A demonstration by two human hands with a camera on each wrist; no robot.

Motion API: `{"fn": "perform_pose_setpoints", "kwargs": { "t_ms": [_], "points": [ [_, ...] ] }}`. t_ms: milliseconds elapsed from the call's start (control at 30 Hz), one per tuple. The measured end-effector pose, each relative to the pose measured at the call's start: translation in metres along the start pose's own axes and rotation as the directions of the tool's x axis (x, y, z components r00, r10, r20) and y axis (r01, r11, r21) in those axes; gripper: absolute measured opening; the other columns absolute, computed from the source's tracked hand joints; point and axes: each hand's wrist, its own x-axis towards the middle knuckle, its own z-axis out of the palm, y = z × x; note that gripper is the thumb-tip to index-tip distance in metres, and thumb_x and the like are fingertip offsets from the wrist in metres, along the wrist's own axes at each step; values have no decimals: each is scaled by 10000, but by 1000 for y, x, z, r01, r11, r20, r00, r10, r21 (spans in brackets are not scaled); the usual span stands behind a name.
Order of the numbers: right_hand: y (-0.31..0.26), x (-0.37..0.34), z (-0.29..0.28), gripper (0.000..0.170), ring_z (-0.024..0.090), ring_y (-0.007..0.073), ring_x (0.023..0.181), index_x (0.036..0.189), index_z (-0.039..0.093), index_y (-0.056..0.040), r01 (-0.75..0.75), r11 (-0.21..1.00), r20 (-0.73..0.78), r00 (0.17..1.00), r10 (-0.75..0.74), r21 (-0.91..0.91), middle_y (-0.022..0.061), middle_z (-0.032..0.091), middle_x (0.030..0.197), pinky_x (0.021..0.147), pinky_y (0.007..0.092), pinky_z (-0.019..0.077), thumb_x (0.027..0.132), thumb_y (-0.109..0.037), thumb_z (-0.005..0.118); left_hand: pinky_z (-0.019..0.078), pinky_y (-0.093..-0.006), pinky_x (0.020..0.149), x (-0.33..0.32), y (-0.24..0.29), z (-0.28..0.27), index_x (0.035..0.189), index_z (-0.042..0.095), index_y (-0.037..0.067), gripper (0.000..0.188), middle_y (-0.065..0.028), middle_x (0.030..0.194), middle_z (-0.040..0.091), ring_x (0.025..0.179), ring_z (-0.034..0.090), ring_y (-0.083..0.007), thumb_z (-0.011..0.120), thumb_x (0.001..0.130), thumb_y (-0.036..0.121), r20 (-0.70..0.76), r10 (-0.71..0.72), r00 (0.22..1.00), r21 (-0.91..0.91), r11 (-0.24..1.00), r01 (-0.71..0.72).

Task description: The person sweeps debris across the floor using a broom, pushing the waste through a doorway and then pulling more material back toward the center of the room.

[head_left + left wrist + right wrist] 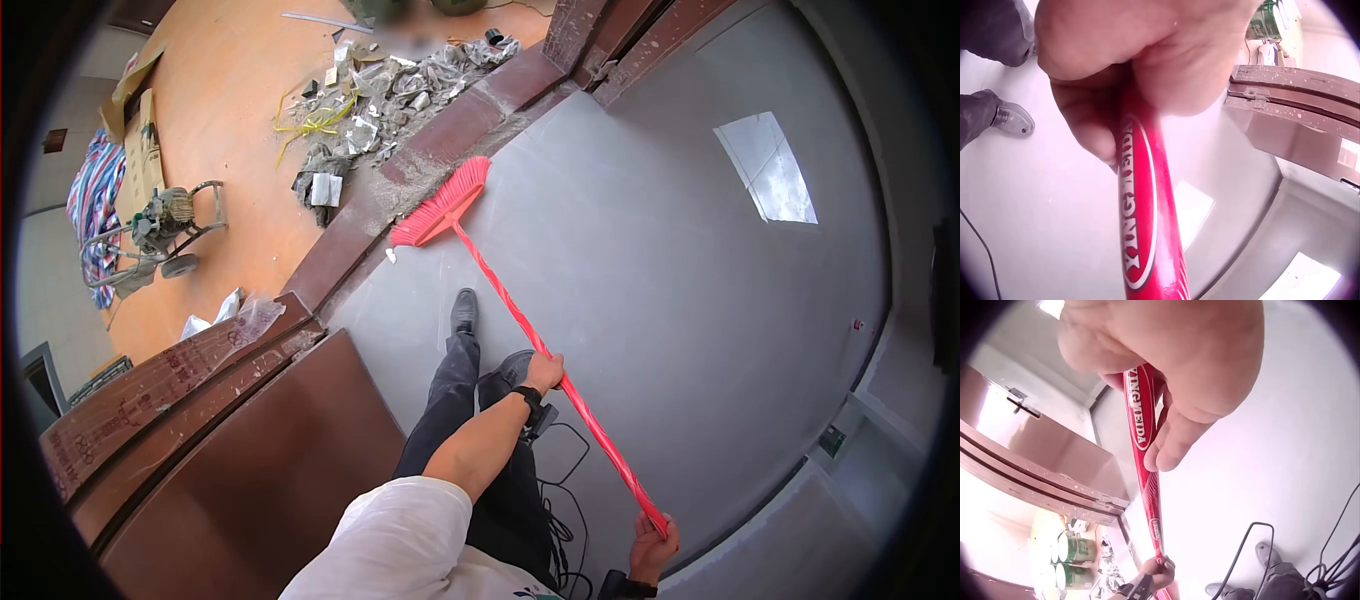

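Observation:
A pink-red broom (510, 305) slants across the head view, its bristles (440, 205) against the brown threshold (345, 250). My left hand (543, 373), with a black band at the wrist, grips the middle of the handle. At the upper end of the stick, my right hand (652, 548) holds it with curled fingers. In the left wrist view, white-outlined lettering shows on the red handle (1147, 212) below the hand. The right wrist view looks down the stick, with the left hand (1159, 570) farther along it. A small white scrap (391, 256) lies beside the bristles.
Rubble and torn plastic (400, 95) lie beyond the threshold on the orange floor. A wheeled machine (165, 230) stands at the left. A brown door panel (260, 470) is close on my left. Black cables (570, 520) hang near my legs.

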Motion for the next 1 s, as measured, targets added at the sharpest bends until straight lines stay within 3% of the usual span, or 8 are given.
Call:
{"fn": "perform_pose_setpoints", "kwargs": {
  "t_ms": [133,200,300,367,467,667,833,1000],
  "points": [
    [-20,-19,-2,284,657,252,770,962,567,-34,-35,999,11,999,35,9,137,655,871,673,340,548,867,-274,448,487,-343,440,-17,-4,7,609,543,-95,330,-158,553,578,481,611,-255,486,801,167,-87,104,991,40,994,-101],
    [-23,-21,-13,281,658,251,768,963,567,-33,-36,999,12,999,36,21,138,655,866,673,342,548,866,-270,453,519,-384,618,-19,-11,6,727,566,-120,356,-246,653,611,648,646,-352,538,765,233,-286,215,934,203,966,-160],
    [-11,-11,-20,309,660,292,773,989,549,-20,-38,998,136,990,32,48,161,652,905,680,380,555,885,-292,444,516,-395,619,-38,31,-38,782,555,-126,367,-255,685,615,682,645,-367,544,761,240,-324,230,918,229,960,-160],
    [-6,-18,15,311,657,296,794,994,548,-19,-93,992,181,980,78,80,168,648,930,693,389,554,886,-290,442,513,-389,574,-34,63,-76,708,562,-108,333,-228,629,609,614,643,-343,535,762,219,-273,159,949,51,987,-151],
    [-12,-21,50,314,655,298,817,1013,538,-16,-74,997,318,946,64,19,178,641,955,709,392,553,887,-286,441,479,-345,455,-60,113,-114,573,555,-74,315,-161,514,574,469,608,-243,509,771,166,-230,224,947,0,973,-231],
    [-44,12,-34,301,654,304,824,1028,513,-15,-99,991,209,975,79,89,187,634,947,719,379,558,892,-270,429,502,-341,453,-87,76,-33,671,557,-101,266,-162,586,597,490,617,-246,504,788,132,-46,142,989,-186,971,-148],
    [-76,-13,-75,287,660,267,816,1019,546,-28,-45,999,116,992,47,-19,152,652,946,695,366,563,892,-266,449,517,-331,436,-95,21,38,661,553,-105,287,-170,587,596,493,627,-251,501,801,140,101,19,995,-206,978,2],
    [-40,-28,-11,261,659,258,816,992,534,-44,-38,993,70,996,46,-115,149,650,943,694,354,559,896,-270,444,499,-334,404,-30,6,6,641,552,-109,332,-168,570,590,442,605,-264,497,807,173,-3,12,1000,30,999,-12]
  ]
}}
